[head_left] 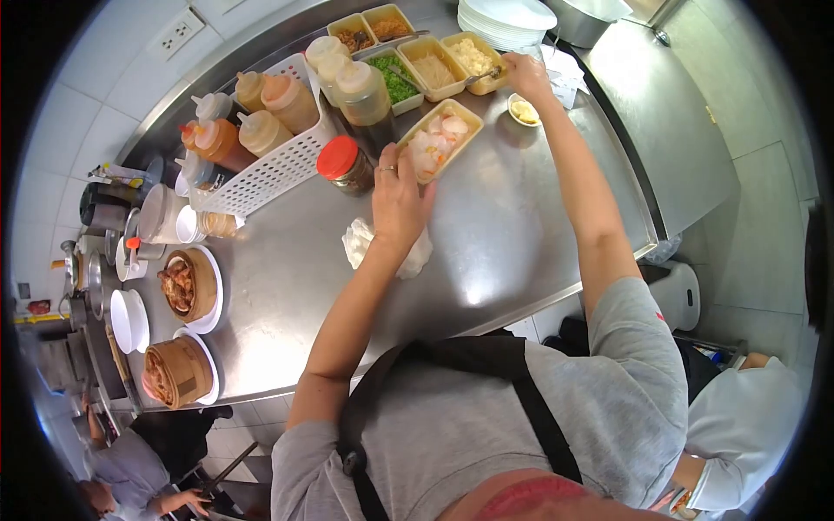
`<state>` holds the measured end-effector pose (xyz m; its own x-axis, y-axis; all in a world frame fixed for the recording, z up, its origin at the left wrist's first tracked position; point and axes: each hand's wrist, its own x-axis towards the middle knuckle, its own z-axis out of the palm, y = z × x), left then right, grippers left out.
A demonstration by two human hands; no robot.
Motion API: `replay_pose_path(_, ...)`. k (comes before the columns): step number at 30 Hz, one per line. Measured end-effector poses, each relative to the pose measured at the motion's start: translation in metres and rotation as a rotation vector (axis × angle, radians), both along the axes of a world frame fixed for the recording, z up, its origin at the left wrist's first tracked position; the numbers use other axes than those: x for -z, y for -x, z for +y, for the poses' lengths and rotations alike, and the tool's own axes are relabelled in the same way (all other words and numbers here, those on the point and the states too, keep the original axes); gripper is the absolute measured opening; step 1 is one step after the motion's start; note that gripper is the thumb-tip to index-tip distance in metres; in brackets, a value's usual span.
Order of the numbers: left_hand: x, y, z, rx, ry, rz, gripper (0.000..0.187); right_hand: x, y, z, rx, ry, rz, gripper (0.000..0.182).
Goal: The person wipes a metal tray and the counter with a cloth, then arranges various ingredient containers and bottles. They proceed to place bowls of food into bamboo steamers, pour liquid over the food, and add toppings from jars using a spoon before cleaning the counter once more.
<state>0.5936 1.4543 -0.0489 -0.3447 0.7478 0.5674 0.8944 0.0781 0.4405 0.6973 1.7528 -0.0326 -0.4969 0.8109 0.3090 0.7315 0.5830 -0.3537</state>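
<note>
My left hand (pixel 400 201) wears a ring and grips the near end of a cream rectangular container (pixel 473 130), thumb on one side and fingers on the other. Pale, translucent pieces that look like peeled shrimp (pixel 437 143) fill it. Crumpled white plastic (pixel 356 243) lies under my left wrist. My right hand (pixel 528 76) is closed at the edge of a container of chopped pale garlic-like bits (pixel 469 57); what its fingers hold is hidden. A spoon (pixel 483 75) rests there, its end by my fingertips. Below sits a small white bowl (pixel 512 117) with yellowish contents.
A red-lidded jar (pixel 337 161) and a dark sauce bottle (pixel 365 100) stand left of the containers. A perforated white basket (pixel 269 165) holds several squeeze bottles. Two bamboo steamers (pixel 204 282) sit on plates at left. Plates (pixel 504 22) are stacked behind; people work on both sides.
</note>
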Motion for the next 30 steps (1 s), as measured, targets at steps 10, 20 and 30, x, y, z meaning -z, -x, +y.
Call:
replay_pose_path(10, -0.004, 0.004, 0.029, 0.0, 0.077, 0.022, 0.042, 0.003, 0.013, 0.01, 0.029, 0.082, 0.076, 0.033)
replay_pose_path(20, 0.0, 0.009, 0.017, 0.152, -0.005, -0.077, 0.02, -0.01, 0.008, 0.012, 0.171, -0.074, -0.082, 0.019)
replay_pose_path(30, -0.001, 0.019, 0.028, 0.299, 0.002, 0.004, 0.016, -0.094, -0.105, -0.07, -0.002, 0.043, 0.093, 0.016)
